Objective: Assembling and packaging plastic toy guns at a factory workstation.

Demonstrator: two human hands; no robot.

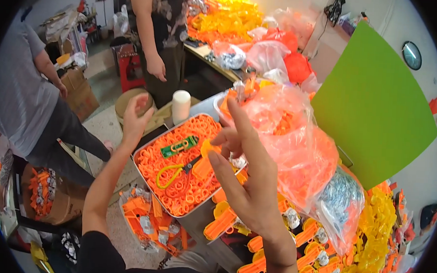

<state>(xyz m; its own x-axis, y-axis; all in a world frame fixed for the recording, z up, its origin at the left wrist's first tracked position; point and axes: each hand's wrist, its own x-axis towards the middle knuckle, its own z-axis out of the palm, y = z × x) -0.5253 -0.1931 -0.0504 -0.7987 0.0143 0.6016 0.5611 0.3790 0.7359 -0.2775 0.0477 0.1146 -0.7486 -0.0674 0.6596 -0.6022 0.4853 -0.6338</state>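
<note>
I cannot read any words, labels or numbers from here. Small marks show on the flat green oblong packet point(190, 142) lying on the loose orange plastic rings point(191, 193) in front of me, but they are too fine for me to make out. The round, dark-rimmed wall clock point(412, 55) at my upper right has a dial whose numerals I cannot tell, with glare across it. Print on the open brown cardboard box point(72, 206) at my lower left is too blurred to read.
</note>
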